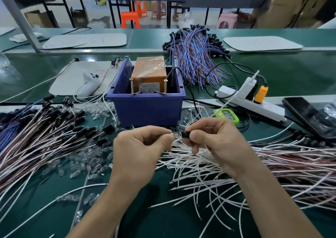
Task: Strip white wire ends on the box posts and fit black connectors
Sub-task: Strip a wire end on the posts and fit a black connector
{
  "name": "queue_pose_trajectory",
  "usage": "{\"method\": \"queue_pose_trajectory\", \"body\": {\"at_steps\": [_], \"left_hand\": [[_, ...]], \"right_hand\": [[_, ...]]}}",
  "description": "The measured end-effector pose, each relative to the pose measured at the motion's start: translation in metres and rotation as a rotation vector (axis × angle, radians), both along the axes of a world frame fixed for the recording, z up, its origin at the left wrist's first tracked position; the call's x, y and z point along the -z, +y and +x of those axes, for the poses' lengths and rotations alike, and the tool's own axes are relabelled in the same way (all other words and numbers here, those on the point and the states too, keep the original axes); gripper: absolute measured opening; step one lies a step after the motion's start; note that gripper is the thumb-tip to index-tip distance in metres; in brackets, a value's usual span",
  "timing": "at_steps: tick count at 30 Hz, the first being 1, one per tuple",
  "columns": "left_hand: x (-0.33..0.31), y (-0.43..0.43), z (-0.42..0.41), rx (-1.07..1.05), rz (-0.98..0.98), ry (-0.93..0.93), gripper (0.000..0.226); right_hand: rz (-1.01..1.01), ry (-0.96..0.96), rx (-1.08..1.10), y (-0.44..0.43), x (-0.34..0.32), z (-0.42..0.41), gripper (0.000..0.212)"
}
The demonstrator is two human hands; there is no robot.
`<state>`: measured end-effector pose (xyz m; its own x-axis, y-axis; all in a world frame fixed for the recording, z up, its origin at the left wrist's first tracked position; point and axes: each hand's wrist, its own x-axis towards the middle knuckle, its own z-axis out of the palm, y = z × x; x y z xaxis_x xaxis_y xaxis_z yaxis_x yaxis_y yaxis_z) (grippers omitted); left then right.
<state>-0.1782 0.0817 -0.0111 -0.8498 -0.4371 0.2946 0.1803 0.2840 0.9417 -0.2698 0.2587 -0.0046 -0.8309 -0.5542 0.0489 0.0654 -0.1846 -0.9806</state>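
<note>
Broadly, head view: a person's two bare forearms reach in from the bottom edge over a dark green bench top (145, 216)
Left hand (140, 146): fingers curled; thumb and forefinger pinch a small shiny piece (171, 133) at their tips; what kind of piece it is, I cannot tell
Right hand (216, 141): fingers curled; thumb and forefinger grip a small black cylindrical connector (185, 135), just beside the left fingertips
Loose white wires (200, 174): a spread heap under and to the right of the hands; some strands run up between the two hands
Blue plastic box (149, 108): just beyond the hands; two upright brass screw posts (131, 86) stand at its near wall; an orange taped block (149, 68) sits inside
Wires with black ends (45, 128): a large fan lying at the left
Small clear pieces (81, 163): scattered between that fan and the left hand
Blue and brown wire bundle (196, 59): behind the box, to its right
White power strip (254, 104): right of the box; a green timer (227, 114) lies near it; a black phone (309, 114) lies farther right
</note>
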Motion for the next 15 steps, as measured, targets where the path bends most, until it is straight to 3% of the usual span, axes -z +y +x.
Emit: {"method": "queue_pose_trajectory", "body": {"at_steps": [5,7,15], "left_hand": [[-0.006,-0.006,0.000,0.008,0.180,0.024,0.008],[-0.007,0.000,0.003,0.056,0.146,0.032,0.005],[-0.013,0.014,0.013,0.130,-0.006,0.168,0.009]], "right_hand": [[-0.130,-0.058,-0.033,0.002,-0.001,-0.002,0.017],[-0.158,-0.056,-0.120,0.000,0.002,0.000,0.027],[-0.347,-0.166,-0.345,0.003,0.005,-0.002,0.031]]}}
